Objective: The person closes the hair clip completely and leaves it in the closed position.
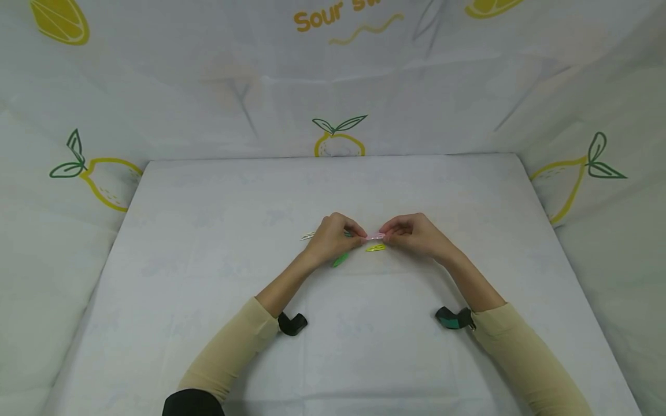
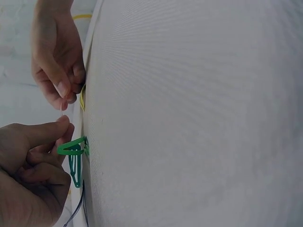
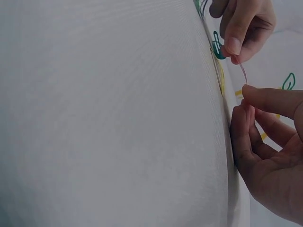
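Note:
A thin pink snap hair clip [image 1: 375,236] is stretched between my two hands over the middle of the table. My left hand [image 1: 333,237] pinches one end between thumb and fingertips, and my right hand [image 1: 416,236] pinches the other. Side-on in the right wrist view, the pink clip shows as a slim, slightly bowed strip. Just below it lies a yellow hair clip [image 1: 376,247]. Beside the left hand is a green hair clip [image 1: 340,260], and close to that a teal hair clip [image 2: 75,165], mostly hidden by the left hand in the head view.
Left of the left hand a pale, shiny clip [image 1: 307,236] shows partly. All of this lies on a white cloth-covered table [image 1: 208,231]. White curtains with lemon prints [image 1: 339,144] stand along the back and sides. Black wrist mounts [image 1: 293,325] hang by both cuffs.

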Demonstrator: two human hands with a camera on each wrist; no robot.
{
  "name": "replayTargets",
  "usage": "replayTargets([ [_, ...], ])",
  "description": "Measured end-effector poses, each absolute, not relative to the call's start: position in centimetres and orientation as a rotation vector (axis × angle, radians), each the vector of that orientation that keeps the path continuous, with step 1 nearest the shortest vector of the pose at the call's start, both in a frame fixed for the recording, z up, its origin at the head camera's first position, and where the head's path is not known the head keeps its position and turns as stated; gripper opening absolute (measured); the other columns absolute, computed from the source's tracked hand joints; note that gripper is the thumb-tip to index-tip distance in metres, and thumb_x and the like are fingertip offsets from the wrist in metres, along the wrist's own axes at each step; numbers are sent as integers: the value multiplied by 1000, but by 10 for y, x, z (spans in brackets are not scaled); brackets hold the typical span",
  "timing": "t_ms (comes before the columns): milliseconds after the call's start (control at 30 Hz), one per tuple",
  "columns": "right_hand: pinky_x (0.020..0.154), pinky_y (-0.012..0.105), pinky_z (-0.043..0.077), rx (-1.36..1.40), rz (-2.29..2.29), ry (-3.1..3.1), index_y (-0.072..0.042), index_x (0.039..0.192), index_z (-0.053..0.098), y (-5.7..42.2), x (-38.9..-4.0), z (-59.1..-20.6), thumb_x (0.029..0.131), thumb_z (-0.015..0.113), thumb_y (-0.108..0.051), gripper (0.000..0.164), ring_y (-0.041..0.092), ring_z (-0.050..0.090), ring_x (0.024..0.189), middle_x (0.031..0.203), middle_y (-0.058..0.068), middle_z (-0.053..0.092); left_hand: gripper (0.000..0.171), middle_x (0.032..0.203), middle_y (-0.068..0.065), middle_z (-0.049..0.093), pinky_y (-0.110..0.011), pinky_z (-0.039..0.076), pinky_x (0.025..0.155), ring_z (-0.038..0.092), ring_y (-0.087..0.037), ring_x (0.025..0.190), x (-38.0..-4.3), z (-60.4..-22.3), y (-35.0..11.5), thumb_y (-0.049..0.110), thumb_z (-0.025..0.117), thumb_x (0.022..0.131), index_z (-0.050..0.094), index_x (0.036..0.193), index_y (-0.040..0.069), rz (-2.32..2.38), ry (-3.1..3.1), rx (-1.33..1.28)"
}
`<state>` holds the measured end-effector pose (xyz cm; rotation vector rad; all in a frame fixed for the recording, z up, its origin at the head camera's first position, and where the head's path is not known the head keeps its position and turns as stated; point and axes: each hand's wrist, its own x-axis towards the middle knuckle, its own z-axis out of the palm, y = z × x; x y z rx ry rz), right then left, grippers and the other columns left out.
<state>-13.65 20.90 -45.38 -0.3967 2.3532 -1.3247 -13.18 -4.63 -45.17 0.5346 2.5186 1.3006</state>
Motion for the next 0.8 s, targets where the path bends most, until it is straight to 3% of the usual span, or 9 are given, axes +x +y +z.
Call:
replayTargets([
  [800, 81, 17, 55, -380, -1316, 2360, -1, 116, 79, 208, -134, -452, 101, 74, -9, 17, 15, 69, 91, 107, 18, 77, 7, 93, -8, 84, -22, 50, 78, 70, -12, 84, -130, -452, -45, 10, 84, 94, 86, 98, 5, 1275, 2524, 519],
])
